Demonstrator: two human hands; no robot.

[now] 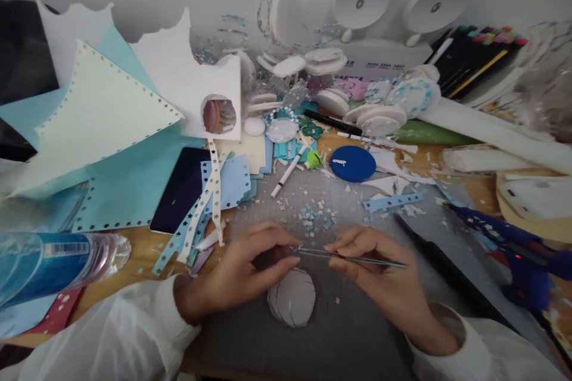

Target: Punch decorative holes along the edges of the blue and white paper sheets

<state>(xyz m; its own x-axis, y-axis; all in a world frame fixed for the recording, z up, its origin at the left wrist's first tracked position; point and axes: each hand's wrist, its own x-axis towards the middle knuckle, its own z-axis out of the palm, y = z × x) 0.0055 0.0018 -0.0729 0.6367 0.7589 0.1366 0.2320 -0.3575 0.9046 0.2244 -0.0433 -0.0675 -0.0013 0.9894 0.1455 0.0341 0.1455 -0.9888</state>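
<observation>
My right hand [375,259] pinches thin teal tweezers [384,262] between thumb and fingers, with the prongs pointing left. At the prong tips, the thumb and forefinger of my left hand [257,259] come together in a pinch. Whatever sits between them is too small to name. Below the hands, a small stack of white paper discs [297,297] lies on the grey cutting mat [353,345]. Just beyond the fingers is a scatter of tiny blue and white star-shaped paper cutouts [315,214].
A blue glue gun [513,244] and a black-handled tool [447,268] lie at right. Punched paper strips [214,190], a dark phone-like slab [179,190] and a water bottle [58,268] are at left. Behind stand a blue oval [353,164], white discs and markers [482,65].
</observation>
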